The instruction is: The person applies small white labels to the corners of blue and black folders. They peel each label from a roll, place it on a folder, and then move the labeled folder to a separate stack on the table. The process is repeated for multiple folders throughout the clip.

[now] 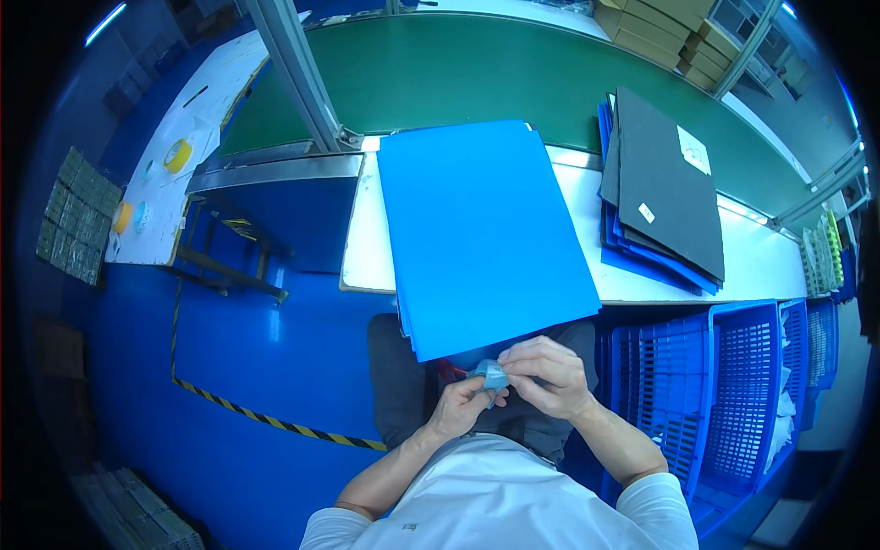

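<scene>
Just past the near edge of the blue sheets, over my lap, my left hand (456, 409) is closed round a small pale-blue shiny item (492, 374). It could be a tape roll, but its kind is not clear. My right hand (551, 374) pinches the same item from the other side with thumb and fingertips. A bit of something red (448, 370) shows beside my left hand, mostly hidden. The stack of large blue sheets (486, 234) lies on the white table (363, 247) and overhangs its front edge toward me.
Dark grey and blue sheets (665, 192) are piled at the right on the table. Blue plastic crates (660, 385) stand below them. A green conveyor belt (458, 69) runs behind, with a metal post (295, 78) at left. Another table (188, 128) holds a yellow tape roll (178, 156).
</scene>
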Motion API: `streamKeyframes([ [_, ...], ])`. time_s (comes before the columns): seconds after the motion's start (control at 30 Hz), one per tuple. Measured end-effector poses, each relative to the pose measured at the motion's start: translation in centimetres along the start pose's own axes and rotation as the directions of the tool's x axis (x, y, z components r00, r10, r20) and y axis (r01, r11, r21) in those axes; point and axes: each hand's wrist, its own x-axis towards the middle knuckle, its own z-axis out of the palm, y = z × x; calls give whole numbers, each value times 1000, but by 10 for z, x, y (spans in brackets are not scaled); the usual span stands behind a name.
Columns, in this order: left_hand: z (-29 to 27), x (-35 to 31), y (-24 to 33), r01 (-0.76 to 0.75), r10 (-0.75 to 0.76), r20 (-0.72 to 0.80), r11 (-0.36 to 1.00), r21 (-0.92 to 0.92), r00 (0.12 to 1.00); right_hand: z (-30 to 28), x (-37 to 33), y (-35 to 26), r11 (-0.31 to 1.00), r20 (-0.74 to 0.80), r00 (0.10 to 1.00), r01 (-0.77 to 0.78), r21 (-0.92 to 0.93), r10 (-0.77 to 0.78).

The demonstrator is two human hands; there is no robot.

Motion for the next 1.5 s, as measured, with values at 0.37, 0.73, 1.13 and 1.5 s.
streamKeyframes([
  [0.37, 0, -3, -24, 161, -161, -34, 987, -7, 986, 18, 102, 20, 808, 145, 973, 229, -543, -179],
  [0.73, -7, 1, -44, 182, -182, -12, 982, 42, 983, 8, 71, -2, 889, 478, 876, 168, -426, 63],
  [1.13, -1, -2, -44, 222, -221, -32, 974, 47, 975, -61, 107, -48, 731, 99, 904, 398, -554, -417],
  [1.5, 3, 4, -42, 195, -196, -1, 980, -34, 981, -178, 66, 45, 498, -233, 971, -174, -849, -58],
])
